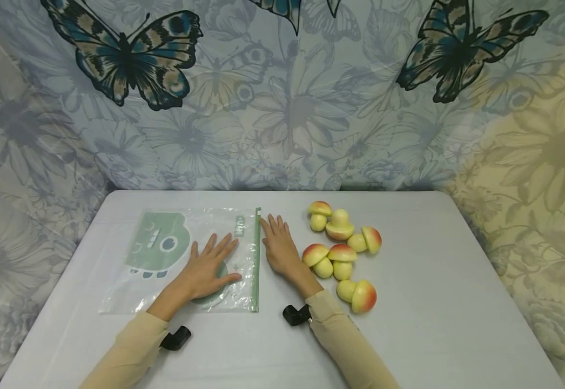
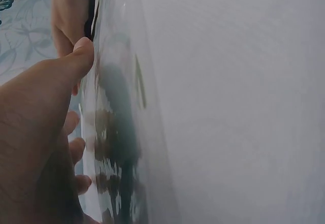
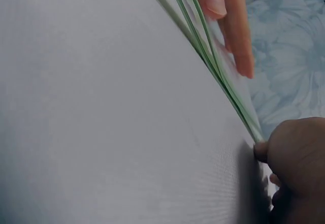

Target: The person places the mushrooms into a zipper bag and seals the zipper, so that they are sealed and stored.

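A clear plastic zip bag (image 1: 141, 292) with a green cartoon print lies flat on the white table. My left hand (image 1: 208, 273) rests on it with fingers spread, covering part of a second green print. Along the bag's right side runs a green zip strip (image 1: 256, 270); in the right wrist view its green edges (image 3: 210, 56) stand slightly apart. Just right of that strip is my right hand (image 1: 281, 251), fingers straight and pointing away, fingertips close to the strip's upper end. Several toy mushrooms (image 1: 343, 253), yellow with reddish caps, lie right of this hand.
The white table (image 1: 433, 324) ends at a back edge against a hanging floral cloth (image 1: 302, 135) printed with butterflies. One mushroom (image 1: 357, 295) lies close to my right sleeve (image 1: 345, 337). A small black camera (image 1: 296, 315) sits at my right wrist, another (image 1: 176, 339) at my left.
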{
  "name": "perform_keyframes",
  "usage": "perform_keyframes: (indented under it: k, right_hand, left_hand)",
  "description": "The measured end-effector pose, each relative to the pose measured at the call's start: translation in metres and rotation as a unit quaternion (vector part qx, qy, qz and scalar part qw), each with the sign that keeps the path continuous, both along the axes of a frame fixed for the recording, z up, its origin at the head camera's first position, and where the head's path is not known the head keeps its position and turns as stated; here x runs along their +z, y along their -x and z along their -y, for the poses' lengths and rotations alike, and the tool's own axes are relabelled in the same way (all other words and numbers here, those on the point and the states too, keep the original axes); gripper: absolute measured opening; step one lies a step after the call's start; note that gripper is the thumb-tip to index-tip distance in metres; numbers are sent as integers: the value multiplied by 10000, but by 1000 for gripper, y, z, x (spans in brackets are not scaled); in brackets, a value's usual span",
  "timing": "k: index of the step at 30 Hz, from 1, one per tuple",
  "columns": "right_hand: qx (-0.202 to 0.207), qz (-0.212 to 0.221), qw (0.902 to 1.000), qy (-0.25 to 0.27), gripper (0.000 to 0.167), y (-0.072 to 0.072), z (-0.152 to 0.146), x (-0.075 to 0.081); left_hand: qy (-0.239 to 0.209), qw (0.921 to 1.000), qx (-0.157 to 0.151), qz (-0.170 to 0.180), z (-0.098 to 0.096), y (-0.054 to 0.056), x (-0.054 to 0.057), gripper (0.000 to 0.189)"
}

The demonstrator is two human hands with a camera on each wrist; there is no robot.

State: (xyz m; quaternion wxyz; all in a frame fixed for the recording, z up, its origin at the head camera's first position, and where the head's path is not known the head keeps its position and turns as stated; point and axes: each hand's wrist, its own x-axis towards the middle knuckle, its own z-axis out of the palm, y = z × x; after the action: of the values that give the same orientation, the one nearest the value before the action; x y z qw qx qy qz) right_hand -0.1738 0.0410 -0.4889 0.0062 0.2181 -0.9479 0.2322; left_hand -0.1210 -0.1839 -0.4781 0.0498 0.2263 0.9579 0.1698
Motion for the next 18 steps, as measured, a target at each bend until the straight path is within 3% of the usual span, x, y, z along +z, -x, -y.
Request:
perform_keyframes:
  k: [9, 18]
  right_hand:
    - [-44, 301, 9993, -201, 51, 7, -2, -1]
    - [56, 238, 9990, -383, 56, 8, 0, -1]
  left_hand:
    - [148, 9999, -30, -23, -3, -2, -3, 88]
    - [272, 9995, -71, -132, -5, -1, -4, 87]
